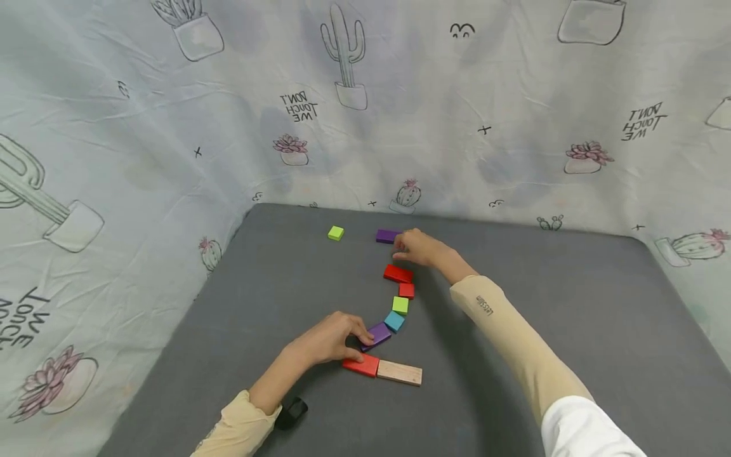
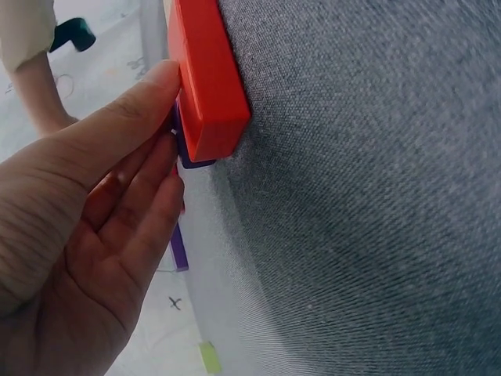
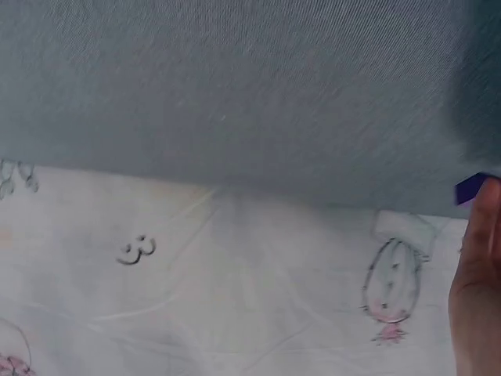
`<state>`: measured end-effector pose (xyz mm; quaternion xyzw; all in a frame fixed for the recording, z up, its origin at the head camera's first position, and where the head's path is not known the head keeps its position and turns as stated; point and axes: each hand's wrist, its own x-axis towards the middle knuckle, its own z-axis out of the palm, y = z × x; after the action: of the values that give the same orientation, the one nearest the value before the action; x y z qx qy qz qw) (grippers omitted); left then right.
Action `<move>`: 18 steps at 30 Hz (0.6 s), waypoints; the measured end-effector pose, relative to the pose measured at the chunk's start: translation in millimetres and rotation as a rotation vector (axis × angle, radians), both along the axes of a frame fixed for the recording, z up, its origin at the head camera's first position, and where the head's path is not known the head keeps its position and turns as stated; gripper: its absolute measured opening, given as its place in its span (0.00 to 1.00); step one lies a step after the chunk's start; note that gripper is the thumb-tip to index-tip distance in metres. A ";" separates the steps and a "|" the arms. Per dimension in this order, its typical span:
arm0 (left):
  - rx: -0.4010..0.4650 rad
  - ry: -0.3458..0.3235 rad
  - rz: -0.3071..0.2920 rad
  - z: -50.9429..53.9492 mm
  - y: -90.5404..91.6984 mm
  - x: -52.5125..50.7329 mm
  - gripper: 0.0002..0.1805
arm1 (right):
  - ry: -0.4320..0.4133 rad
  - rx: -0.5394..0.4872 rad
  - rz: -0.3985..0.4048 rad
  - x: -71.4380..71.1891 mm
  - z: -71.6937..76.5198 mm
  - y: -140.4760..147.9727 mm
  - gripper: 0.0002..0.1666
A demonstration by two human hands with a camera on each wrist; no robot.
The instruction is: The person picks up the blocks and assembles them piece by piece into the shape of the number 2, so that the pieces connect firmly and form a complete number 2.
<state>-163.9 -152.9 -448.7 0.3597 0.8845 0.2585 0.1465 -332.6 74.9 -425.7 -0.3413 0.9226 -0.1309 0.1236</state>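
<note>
My left hand [image 1: 334,339] reaches over two blocks near the front. Its thumb touches the red block [image 1: 361,365], and its fingertips rest at the purple block [image 1: 377,335] just behind. In the left wrist view the fingers are fairly straight beside the red block [image 2: 207,78]. Farther back, my right hand [image 1: 419,247] is over the right end of another purple block [image 1: 386,236], its thumb apart from the index finger. Only that block's end [image 3: 470,189] shows in the right wrist view, partly behind a finger; contact is unclear.
A curved row runs between the hands: red block [image 1: 398,273], red cube [image 1: 406,291], green cube [image 1: 400,305], blue cube [image 1: 395,321]. A plain wooden block [image 1: 400,372] adjoins the front red one. Another green cube [image 1: 335,233] lies far left on the grey table [image 1: 571,330].
</note>
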 end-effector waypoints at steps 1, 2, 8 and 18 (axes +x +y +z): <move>0.002 0.003 0.000 -0.1 0.0 0.1 0.17 | 0.036 -0.006 -0.009 -3.1 -0.7 -0.2 0.19; 0.002 0.002 0.001 -0.3 -0.1 0.4 0.17 | 0.068 -0.004 -0.023 -5.9 -1.7 -1.1 0.20; -0.002 -0.011 0.011 -1.5 -0.4 2.2 0.17 | 0.062 0.005 -0.140 -19.3 -17.2 -14.4 0.31; -0.012 -0.024 0.029 2.0 1.5 -0.7 0.17 | 0.127 0.056 -0.192 -30.7 -28.9 -28.2 0.19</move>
<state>-164.5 -151.4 -446.7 0.3427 0.8894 0.2593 0.1555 -363.3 46.7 -454.6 -0.2551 0.9603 -0.0944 0.0614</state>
